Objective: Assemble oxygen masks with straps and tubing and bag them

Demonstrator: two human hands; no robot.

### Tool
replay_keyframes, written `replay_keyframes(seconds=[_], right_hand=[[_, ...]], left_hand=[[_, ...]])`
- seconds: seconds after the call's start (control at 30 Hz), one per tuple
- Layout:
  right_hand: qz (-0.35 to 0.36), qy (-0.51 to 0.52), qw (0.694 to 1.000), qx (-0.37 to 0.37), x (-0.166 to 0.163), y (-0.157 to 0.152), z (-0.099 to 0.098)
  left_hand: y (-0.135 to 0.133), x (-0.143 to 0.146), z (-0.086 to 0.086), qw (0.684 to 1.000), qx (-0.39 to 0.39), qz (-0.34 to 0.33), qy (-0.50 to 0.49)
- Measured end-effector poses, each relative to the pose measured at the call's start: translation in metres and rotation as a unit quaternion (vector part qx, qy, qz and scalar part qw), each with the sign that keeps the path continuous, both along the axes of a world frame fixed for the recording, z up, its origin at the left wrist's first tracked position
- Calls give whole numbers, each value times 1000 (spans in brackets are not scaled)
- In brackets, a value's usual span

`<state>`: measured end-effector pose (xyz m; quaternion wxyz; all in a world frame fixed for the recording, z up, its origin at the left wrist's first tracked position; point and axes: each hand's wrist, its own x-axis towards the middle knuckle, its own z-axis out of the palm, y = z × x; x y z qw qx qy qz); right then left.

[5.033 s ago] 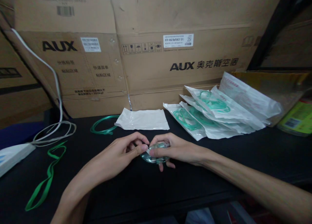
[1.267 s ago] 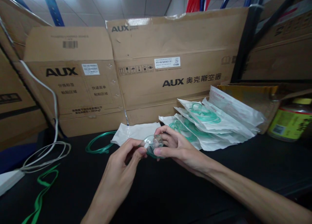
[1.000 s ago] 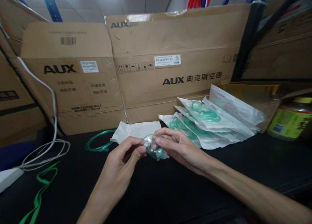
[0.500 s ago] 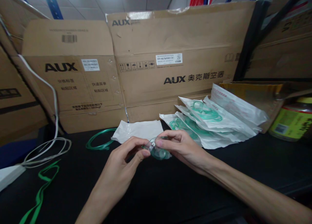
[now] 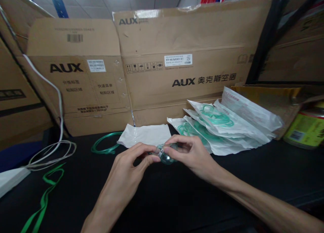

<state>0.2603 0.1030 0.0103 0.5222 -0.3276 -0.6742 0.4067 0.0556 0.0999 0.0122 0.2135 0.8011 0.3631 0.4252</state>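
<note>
A small clear-green plastic oxygen mask (image 5: 167,158) is held up over the black table, between both hands. My left hand (image 5: 134,163) pinches its left side with thumb and forefinger. My right hand (image 5: 186,150) grips its right and upper side, the thumb lying across the front. Fingers cover much of the mask, and a small pale part shows between the thumbs. Behind the hands lies a flat white pouch (image 5: 145,135). A coil of green tubing (image 5: 105,143) rests to the pouch's left.
Several white packets with green tubing (image 5: 217,116) are piled at the right, near a yellow-labelled jar (image 5: 305,128). Cardboard boxes (image 5: 152,87) wall off the back. At left lie a green strap (image 5: 44,196), a white cable (image 5: 60,125) and a white power strip (image 5: 12,180).
The camera view has shifted slightly. The mask has turned a little between my fingers, and my right hand now covers more of its right side. Both hands keep their hold.
</note>
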Motion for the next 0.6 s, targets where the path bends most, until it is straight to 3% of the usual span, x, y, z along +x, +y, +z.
replay_keyframes(seconds=[0.37,0.6], right_hand=[[38,10,999,-10,7,-5,8],[74,47,994,-62,10,-2,3]], left_hand=[[-3,1,6,1000,-15,-5,-23],[-6,1,7,997,-56,-21,-50]])
